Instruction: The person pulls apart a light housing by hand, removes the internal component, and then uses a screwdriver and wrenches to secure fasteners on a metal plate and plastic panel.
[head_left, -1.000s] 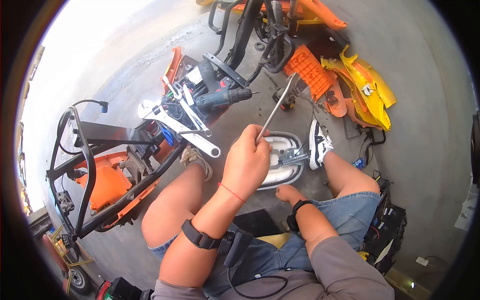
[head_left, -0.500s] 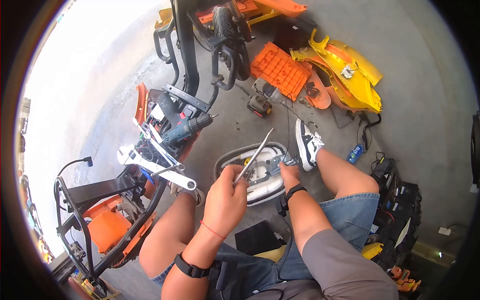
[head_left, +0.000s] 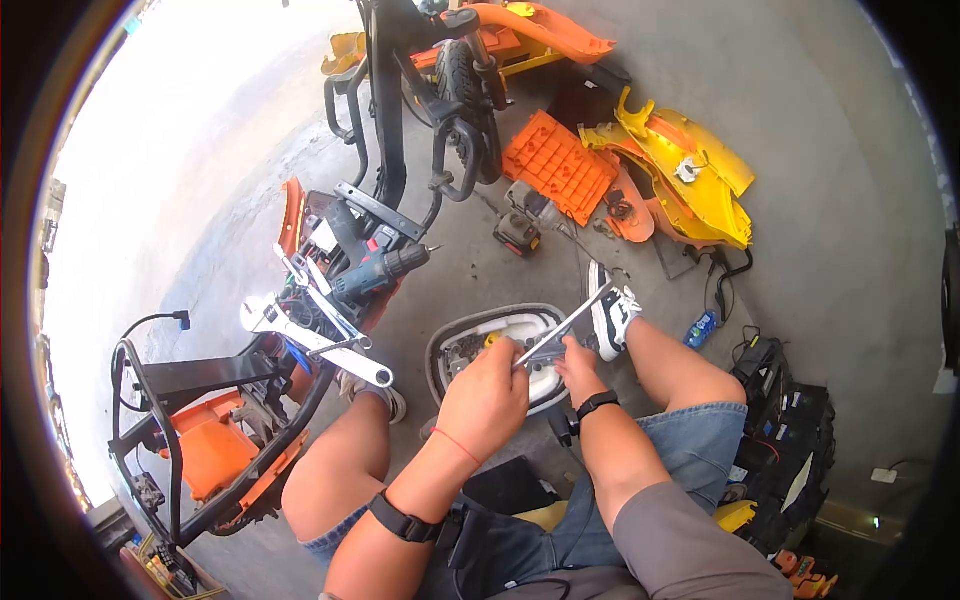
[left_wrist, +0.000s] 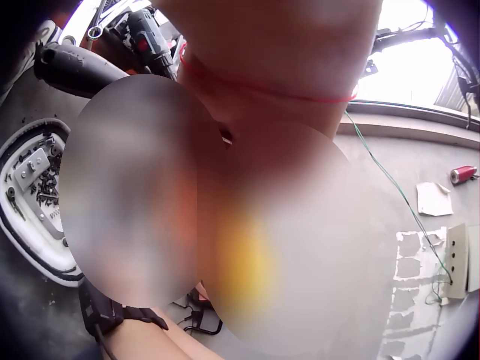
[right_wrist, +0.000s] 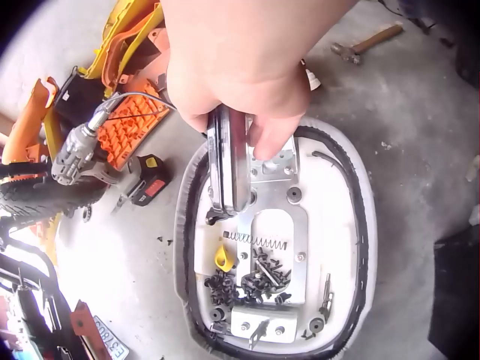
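My left hand (head_left: 480,395) grips a slim metal rod (head_left: 565,325), its far end slanting up toward the white-and-black shoe. In the left wrist view, blur covers that hand's work. My right hand (head_left: 580,370) pinches a flat, dark slab with a shiny edge (right_wrist: 229,161) between thumb and fingers, over an upturned seat base (right_wrist: 341,217). What exactly the slab is I cannot tell. Inside the white base, rimmed in black, lie a pile of dark screws (right_wrist: 259,281), a coil spring (right_wrist: 255,241), a yellow piece (right_wrist: 224,257) and a metal bracket (right_wrist: 300,255).
A bare vehicle frame (head_left: 180,400) stands at left, with a drill (head_left: 375,275) and a large adjustable wrench (head_left: 330,345) on it. An impact wrench (right_wrist: 142,180), orange panel (head_left: 560,165) and yellow body panels (head_left: 690,165) lie ahead. Black cases (head_left: 790,430) sit at right.
My right hand has moved forward from near the knee to the seat base and taken hold of the slab. My left hand has lowered the rod, whose tip has swung right.
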